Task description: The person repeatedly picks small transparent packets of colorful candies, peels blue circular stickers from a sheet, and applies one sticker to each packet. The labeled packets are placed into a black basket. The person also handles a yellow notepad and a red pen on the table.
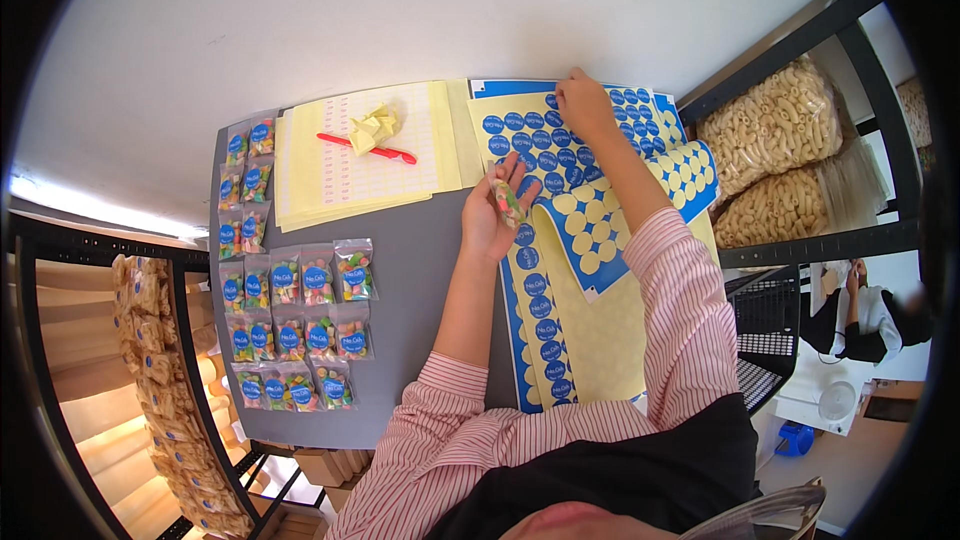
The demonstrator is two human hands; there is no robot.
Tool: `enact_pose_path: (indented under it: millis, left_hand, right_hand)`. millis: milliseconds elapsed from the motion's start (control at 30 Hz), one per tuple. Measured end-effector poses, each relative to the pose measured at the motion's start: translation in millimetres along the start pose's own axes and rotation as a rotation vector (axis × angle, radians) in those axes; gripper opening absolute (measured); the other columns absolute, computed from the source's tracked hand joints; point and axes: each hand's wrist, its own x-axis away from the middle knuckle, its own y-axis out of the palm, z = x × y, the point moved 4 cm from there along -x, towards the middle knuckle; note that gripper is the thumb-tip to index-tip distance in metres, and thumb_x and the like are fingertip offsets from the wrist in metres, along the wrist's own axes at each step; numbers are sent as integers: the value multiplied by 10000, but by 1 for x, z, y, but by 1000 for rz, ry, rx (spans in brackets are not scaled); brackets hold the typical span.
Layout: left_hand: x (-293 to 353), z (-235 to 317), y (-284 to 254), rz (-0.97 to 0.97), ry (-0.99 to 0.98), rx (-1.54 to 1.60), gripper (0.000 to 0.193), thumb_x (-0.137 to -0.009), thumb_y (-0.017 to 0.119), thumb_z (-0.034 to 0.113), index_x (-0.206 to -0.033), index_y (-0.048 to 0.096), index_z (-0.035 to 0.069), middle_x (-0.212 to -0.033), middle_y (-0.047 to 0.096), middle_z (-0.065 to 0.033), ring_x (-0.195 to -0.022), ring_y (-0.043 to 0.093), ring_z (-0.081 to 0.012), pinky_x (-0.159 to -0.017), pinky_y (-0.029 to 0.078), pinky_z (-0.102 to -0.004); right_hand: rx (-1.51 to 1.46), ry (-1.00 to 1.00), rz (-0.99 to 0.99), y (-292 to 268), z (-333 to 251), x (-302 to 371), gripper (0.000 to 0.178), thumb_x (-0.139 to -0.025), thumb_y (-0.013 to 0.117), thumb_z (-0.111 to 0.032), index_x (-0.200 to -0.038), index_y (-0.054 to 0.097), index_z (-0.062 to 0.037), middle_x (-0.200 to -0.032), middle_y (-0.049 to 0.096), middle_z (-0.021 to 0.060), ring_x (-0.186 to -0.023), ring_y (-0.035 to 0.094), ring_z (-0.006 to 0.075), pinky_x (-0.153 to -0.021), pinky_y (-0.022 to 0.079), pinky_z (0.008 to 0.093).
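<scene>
My left hand (484, 223), palm up over the sheets, holds a small clear bag (508, 204) of multicoloured pieces. My right hand (584, 108) reaches over the far part of a sheet of round blue stickers (548, 140). Its fingers are bent together at the sheet; whether a sticker is between them is hidden. Beneath my right forearm, a partly peeled sheet (590, 230) curls up, its bare circles pale yellow. On the left of the grey table (420, 320), several bags with blue round labels (318, 282) lie in rows.
A red pen (395, 154) and crumpled yellow paper (376, 128) rest on a stack of ruled sheets (300, 180). At right, a black shelf (820, 248) holds big bags of pasta (775, 120). Another rack with hanging packets (165, 390) stands left. Another person (870, 320) is at far right.
</scene>
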Motion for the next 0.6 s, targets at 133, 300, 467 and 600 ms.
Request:
enact_pose_path:
  millis: [133,300,467,600]
  left_hand:
    - [0,-1,2,-4,-4,7,212,-932,323,203,-834,459,72,-1377,295,-164,-1319,207,-290,-1044,290,-494]
    - [1,1,3,6,4,-1,209,-931,329,203,-831,460,74,-1382,287,-166,-1317,210,-290,-1044,287,-492]
    - [1,0,1,-2,3,-2,211,-933,333,209,-842,464,71,-1387,280,-168,-1317,210,-292,-1045,285,-489]
    - [3,2,5,52,-13,-31,216,-933,317,208,-863,470,72,-1395,278,-160,-1321,210,-286,-1055,258,-488]
  right_hand:
    - [101,45,-3,9,1,-2,73,-721,556,-33,-729,621,-3,-770,605,168,-803,600,346,-699,500,414]
    - [148,78,-74,0,-11,-4,101,-739,530,-30,-744,624,7,-798,612,189,-795,612,350,-690,505,413]
    - [195,77,-156,-4,-14,-7,107,-738,542,-34,-769,638,2,-822,614,195,-817,614,346,-711,507,409]
    - [219,63,-247,-3,-10,-14,111,-727,574,-46,-796,648,2,-853,615,193,-835,612,347,-733,506,407]
